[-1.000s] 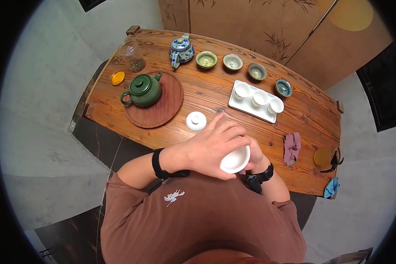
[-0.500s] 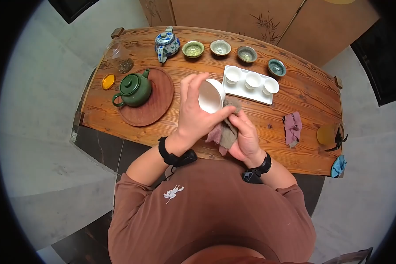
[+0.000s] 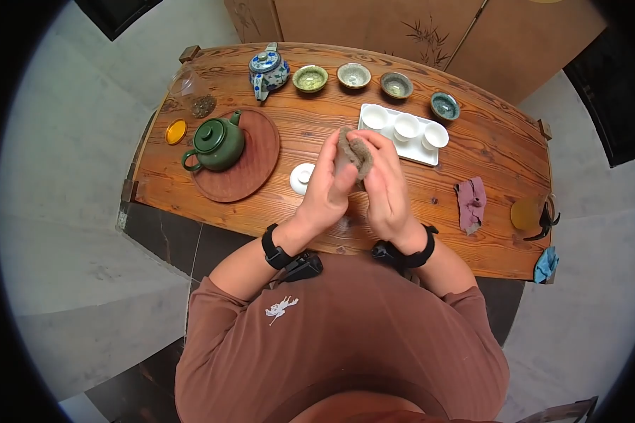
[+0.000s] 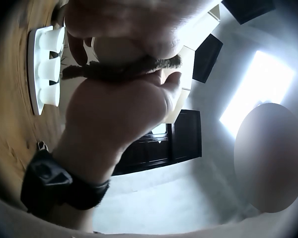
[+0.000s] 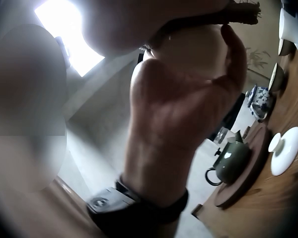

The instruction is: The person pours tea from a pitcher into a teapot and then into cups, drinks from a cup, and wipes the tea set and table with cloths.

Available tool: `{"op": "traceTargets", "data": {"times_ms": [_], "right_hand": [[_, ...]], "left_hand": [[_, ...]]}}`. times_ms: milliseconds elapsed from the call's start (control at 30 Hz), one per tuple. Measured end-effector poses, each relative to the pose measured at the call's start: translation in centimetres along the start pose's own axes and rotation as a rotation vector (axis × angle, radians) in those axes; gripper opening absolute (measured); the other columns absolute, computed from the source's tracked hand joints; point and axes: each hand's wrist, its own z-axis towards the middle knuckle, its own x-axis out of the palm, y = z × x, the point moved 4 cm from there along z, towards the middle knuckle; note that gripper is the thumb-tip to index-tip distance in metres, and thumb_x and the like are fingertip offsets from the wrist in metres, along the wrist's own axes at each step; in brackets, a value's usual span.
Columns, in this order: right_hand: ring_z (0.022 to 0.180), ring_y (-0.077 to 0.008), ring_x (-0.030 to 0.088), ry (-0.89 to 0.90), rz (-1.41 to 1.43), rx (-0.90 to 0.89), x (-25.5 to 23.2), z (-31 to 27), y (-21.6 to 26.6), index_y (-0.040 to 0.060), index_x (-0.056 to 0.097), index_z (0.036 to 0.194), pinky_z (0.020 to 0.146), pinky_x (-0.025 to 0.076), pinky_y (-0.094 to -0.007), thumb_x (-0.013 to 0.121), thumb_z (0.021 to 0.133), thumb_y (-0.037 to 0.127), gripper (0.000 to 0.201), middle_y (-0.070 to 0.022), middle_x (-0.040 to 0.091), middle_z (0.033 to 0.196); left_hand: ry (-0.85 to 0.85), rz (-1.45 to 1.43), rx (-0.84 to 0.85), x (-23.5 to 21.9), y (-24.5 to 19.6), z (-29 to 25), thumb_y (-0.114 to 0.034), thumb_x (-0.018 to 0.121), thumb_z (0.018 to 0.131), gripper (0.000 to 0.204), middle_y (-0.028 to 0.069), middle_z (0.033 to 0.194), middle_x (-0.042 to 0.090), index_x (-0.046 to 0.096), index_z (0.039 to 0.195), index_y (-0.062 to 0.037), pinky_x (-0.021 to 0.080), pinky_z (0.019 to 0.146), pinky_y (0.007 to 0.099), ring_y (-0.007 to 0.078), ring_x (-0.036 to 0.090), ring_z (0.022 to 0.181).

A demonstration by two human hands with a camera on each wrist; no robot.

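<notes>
A grey-brown cloth [image 3: 356, 155] is bunched between the left hand [image 3: 324, 192] and the right hand [image 3: 388, 189], raised above the table's near side. The left hand grips a white bowl [image 5: 196, 50], seen between its thumb and fingers in the right wrist view. From above, the hands and cloth hide that bowl. The right hand holds the cloth against the bowl, palm facing the other hand; its fingertips are partly hidden. A white lid [image 3: 302, 179] lies on the table just left of the left hand.
Left: green teapot [image 3: 217, 144] on a round wooden board [image 3: 264, 166], with an orange lid [image 3: 176, 132]. Behind: blue-and-white teapot [image 3: 268, 70] and several glazed bowls. Three white cups stand on a white tray [image 3: 416, 156]. Right: pink cloth [image 3: 470, 204], amber pitcher [image 3: 524, 214], blue cloth [image 3: 545, 265].
The hands have come together around the cloth. The bowl has turned out of the head view, where its inside was visible before, and the white lid shows again.
</notes>
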Motion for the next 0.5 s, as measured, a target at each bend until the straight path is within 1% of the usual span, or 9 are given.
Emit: {"op": "traceTargets", "data": {"times_ms": [33, 133, 167, 267, 367, 467, 500], "right_hand": [[0.128, -0.0356, 0.054, 0.007, 0.061, 0.047, -0.1, 0.3, -0.2, -0.0067, 0.06, 0.136, 0.113, 0.04, -0.0424, 0.048, 0.107, 0.019, 0.04, -0.0219, 0.054, 0.141], [0.127, -0.0313, 0.056, 0.076, 0.19, 0.201, -0.7, 1.0, -1.1, -0.0071, 0.064, 0.131, 0.111, 0.043, -0.0399, 0.047, 0.108, 0.014, 0.036, -0.0205, 0.055, 0.14], [0.129, -0.0262, 0.053, 0.085, 0.275, 0.237, -0.7, 1.1, -1.6, -0.0056, 0.066, 0.129, 0.112, 0.041, -0.0368, 0.047, 0.109, 0.016, 0.035, -0.0171, 0.056, 0.138], [0.129, -0.0235, 0.05, 0.089, 0.306, 0.256, -0.7, 1.3, -3.6, -0.0054, 0.066, 0.128, 0.112, 0.039, -0.0346, 0.046, 0.11, 0.017, 0.035, -0.0145, 0.056, 0.133], [0.126, -0.0241, 0.049, 0.011, 0.52, 0.404, 0.1, 0.4, -4.7, -0.0048, 0.067, 0.127, 0.111, 0.038, -0.0355, 0.048, 0.109, 0.019, 0.036, -0.0139, 0.056, 0.129], [0.121, -0.0279, 0.05, -0.005, 0.135, 0.133, -0.4, -0.1, -1.7, -0.0039, 0.068, 0.127, 0.108, 0.039, -0.0389, 0.052, 0.106, 0.02, 0.035, -0.0148, 0.056, 0.127], [0.116, -0.0312, 0.051, 0.018, -0.038, -0.013, -0.6, -0.2, -0.8, -0.0029, 0.068, 0.127, 0.105, 0.04, -0.0404, 0.055, 0.103, 0.02, 0.036, -0.0156, 0.057, 0.126]], "left_hand": [[0.041, 0.044, 0.05, 0.0, -0.3, 0.0, -0.053, 0.071, 0.098, 0.088, 0.0102, 0.147, 0.049, 0.031, 0.158, -0.0006, 0.038, 0.115, 0.0348, 0.0197, 0.049, 0.135], [0.128, 0.071, -0.026, 0.2, -1.2, 0.3, -0.047, 0.085, 0.087, 0.102, 0.0159, 0.148, 0.048, 0.029, 0.157, 0.0036, 0.039, 0.116, 0.0367, 0.0234, 0.047, 0.138], [0.154, 0.098, -0.017, 0.2, -1.7, 0.3, -0.036, 0.088, 0.086, 0.101, 0.0159, 0.149, 0.046, 0.028, 0.157, 0.0025, 0.039, 0.116, 0.0373, 0.0234, 0.046, 0.139], [0.183, -0.149, -0.047, 0.6, -1.8, 0.1, -0.033, 0.086, 0.089, 0.098, 0.0157, 0.151, 0.044, 0.026, 0.158, 0.0019, 0.04, 0.116, 0.0379, 0.0228, 0.046, 0.14], [0.084, -0.397, -0.138, 0.2, -0.7, -0.3, -0.028, 0.083, 0.093, 0.092, 0.0143, 0.153, 0.043, 0.026, 0.159, -0.0002, 0.041, 0.115, 0.037, 0.0215, 0.046, 0.141], [0.06, -0.479, -0.249, 0.1, -0.5, -0.4, -0.029, 0.079, 0.096, 0.085, 0.0123, 0.152, 0.046, 0.028, 0.16, -0.003, 0.042, 0.115, 0.0361, 0.0208, 0.046, 0.142], [0.093, -0.493, -0.255, -0.1, -0.4, -0.5, -0.03, 0.078, 0.097, 0.084, 0.0117, 0.15, 0.048, 0.028, 0.16, -0.0036, 0.043, 0.115, 0.0364, 0.0206, 0.048, 0.141]]}}
